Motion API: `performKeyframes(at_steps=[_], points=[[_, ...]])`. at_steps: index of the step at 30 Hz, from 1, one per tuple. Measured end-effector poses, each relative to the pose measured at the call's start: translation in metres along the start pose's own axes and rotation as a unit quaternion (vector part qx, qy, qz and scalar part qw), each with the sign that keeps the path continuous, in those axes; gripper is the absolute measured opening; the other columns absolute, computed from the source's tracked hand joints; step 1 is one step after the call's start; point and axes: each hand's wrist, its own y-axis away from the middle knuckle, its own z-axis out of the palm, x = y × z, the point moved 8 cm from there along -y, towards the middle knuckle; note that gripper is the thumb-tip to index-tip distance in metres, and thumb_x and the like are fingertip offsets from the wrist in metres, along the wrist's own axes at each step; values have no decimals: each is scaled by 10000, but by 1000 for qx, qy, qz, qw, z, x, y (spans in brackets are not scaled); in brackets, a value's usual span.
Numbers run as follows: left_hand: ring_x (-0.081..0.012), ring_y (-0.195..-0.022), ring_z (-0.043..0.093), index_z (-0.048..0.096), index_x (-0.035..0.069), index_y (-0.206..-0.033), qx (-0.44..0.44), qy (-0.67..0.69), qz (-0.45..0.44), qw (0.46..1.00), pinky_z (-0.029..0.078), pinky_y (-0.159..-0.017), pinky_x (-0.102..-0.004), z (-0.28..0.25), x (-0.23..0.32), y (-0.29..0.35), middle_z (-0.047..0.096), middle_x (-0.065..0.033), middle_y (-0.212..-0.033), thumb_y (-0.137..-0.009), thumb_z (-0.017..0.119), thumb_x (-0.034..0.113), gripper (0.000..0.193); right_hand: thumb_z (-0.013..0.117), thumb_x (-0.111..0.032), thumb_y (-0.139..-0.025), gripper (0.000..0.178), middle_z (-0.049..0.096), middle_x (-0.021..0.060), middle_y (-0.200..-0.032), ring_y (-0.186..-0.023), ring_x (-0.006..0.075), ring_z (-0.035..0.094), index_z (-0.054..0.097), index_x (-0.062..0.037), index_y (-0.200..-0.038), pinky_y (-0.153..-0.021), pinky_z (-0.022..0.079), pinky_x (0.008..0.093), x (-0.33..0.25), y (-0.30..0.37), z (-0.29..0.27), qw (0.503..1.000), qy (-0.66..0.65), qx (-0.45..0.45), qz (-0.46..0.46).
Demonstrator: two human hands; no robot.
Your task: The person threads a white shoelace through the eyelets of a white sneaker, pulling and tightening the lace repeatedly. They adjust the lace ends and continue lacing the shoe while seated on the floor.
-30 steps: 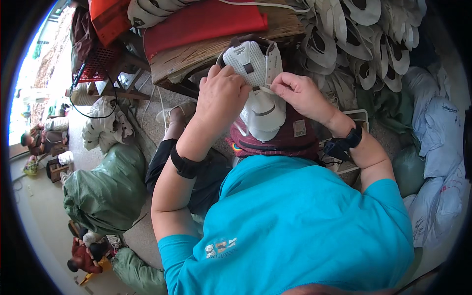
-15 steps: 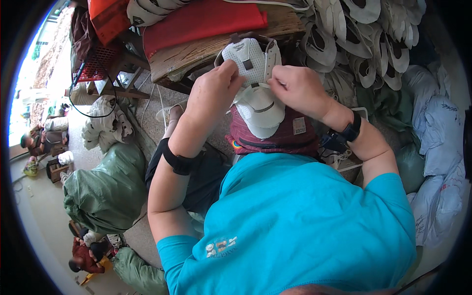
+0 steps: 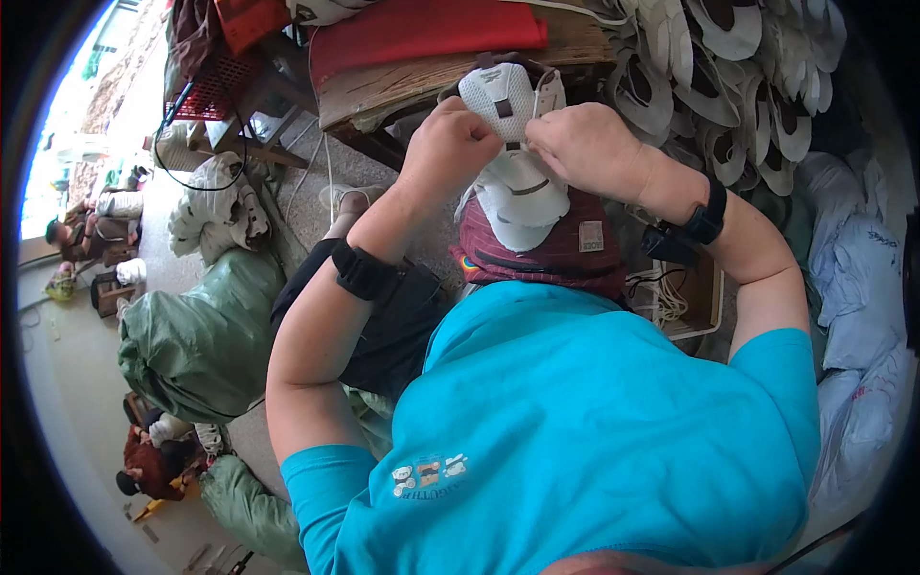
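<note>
Near the top centre of the frame the person's two hands close on a white shoe upper (image 3: 508, 144), a soft piece with perforated mesh panels, smooth rounded overlays and a dark tab down its middle. The left hand (image 3: 448, 149) is curled into a near fist against the upper's left edge, fingers pinched tight on the material; the right hand (image 3: 585, 144) grips the right edge the same way, knuckles up (the fingertips themselves are hidden behind the fabric). The upper hangs between them, just above a maroon knitted cap (image 3: 561, 251). Behind it runs a rough wooden bench (image 3: 412, 81) carrying a flat red pad (image 3: 422, 29). At the upper right lies a heap of matching white uppers (image 3: 728, 86), curved and shell-like. A bulging green sack (image 3: 201, 335) sits at the left.
</note>
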Motion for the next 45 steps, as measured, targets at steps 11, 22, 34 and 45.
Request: performKeyframes(at_steps=[11, 22, 34, 45], points=[[-335, -949, 630, 735, 117, -919, -80, -95, 38, 992, 498, -793, -447, -6, 16, 2, 632, -109, -953, -913, 586, 295, 233, 794, -175, -738, 359, 522, 95, -1045, -1001, 316, 593, 566, -38, -979, -820, 493, 422, 7, -12, -28, 995, -69, -42, -54], [-230, -863, 620, 745, 82, -895, -41, 56, -48, 996, 487, -787, -315, 8, -14, -4, 596, -92, -918, -810, 748, 208, 152, 809, -62, -692, 345, 517, 88, -1004, -963, 299, 585, 577, -20, -943, -825, 487, 406, 19, -23, -15, 980, -139, -107, -91], [-303, -887, 619, 640, 52, -924, -50, -34, 100, 993, 519, -769, -386, -16, 18, 16, 548, -105, -1048, -789, 754, 144, 199, 778, -103, -746, 323, 512, 90, -1035, -978, 304, 580, 573, -48, -989, -836, 496, 411, 14, -13, -19, 987, -90, -43, -123], [-268, -817, 617, 592, 40, -870, 81, 27, 127, 988, 535, -681, -362, -12, 4, 35, 541, -82, -1024, -735, 771, 42, 224, 652, -108, -806, 97, 578, 58, -926, -912, 252, 593, 646, -81, -898, -823, 453, 394, -15, -55, 12, 981, -125, -9, -145]])
